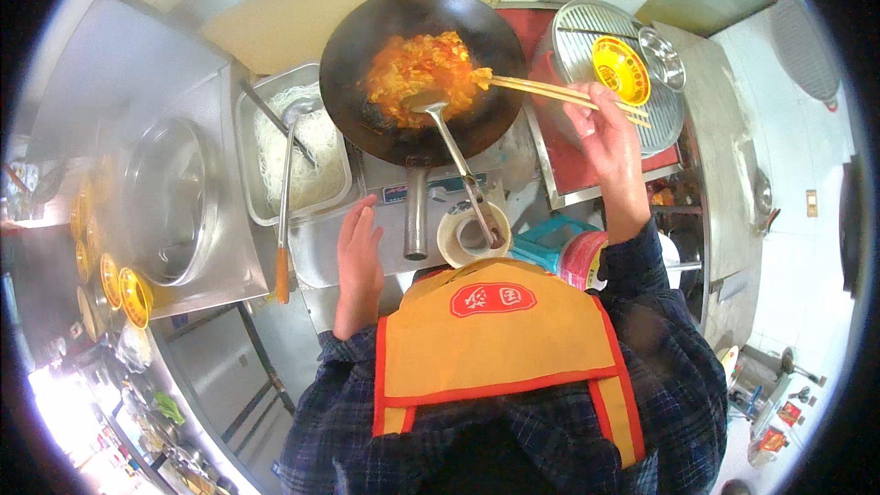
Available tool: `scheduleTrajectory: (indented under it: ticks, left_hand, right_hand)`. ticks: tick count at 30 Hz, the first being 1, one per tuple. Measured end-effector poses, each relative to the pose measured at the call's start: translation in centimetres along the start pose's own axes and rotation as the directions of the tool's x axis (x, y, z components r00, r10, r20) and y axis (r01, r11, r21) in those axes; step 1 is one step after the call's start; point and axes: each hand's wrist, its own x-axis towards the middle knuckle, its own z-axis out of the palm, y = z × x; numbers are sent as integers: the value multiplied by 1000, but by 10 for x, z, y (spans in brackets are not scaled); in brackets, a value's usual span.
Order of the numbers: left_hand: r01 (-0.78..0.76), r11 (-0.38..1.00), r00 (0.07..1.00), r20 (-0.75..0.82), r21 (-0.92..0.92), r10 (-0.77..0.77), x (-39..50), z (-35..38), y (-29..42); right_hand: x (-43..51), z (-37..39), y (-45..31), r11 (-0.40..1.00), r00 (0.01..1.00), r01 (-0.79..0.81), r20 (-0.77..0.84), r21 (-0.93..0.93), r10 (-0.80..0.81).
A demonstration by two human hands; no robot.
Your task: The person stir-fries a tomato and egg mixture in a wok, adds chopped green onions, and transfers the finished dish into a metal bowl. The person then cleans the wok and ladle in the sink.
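Note:
My right hand [606, 125] grips a pair of wooden chopsticks [543, 88] right of the wok [350, 27]. A piece of food [483, 77] sits at the chopstick tips, over the wok's right side. Orange-red cooked food [423, 69], seemingly egg with tomato, lies in the wok. A metal wok spatula [450, 137] rests with its blade in that food and its handle over a pale bucket [448, 244]. My left hand [359, 254] holds nothing and hovers left of the wok's metal handle [416, 213], its fingers slightly apart.
Left of the wok, a steel tray [246, 172] holds white noodles [275, 130] and a ladle [283, 220]. A large metal pot [168, 199] stands farther left, near yellow bowls [135, 297]. On the right, a yellow bowl [608, 72] and a steel bowl [661, 58] rest on a ridged round lid [663, 127].

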Motion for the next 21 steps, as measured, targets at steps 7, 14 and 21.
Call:
scheduleTrajectory:
  ticks: [7, 14, 21]
  left_hand:
    - [-27, 997, 998, 64, 74, 23, 21, -8, -13]
    - [-22, 986, 994, 106, 165, 4, 36, -4, -14]
    - [-185, 963, 981, -27, 195, 194, 5, 0, 14]
  right_hand:
    - [-57, 9, -32, 989, 990, 111, 71, 98, -118]
    - [-112, 7, -57, 977, 988, 115, 82, 177, -131]
    - [-158, 15, -71, 937, 944, 210, 191, 278, -268]
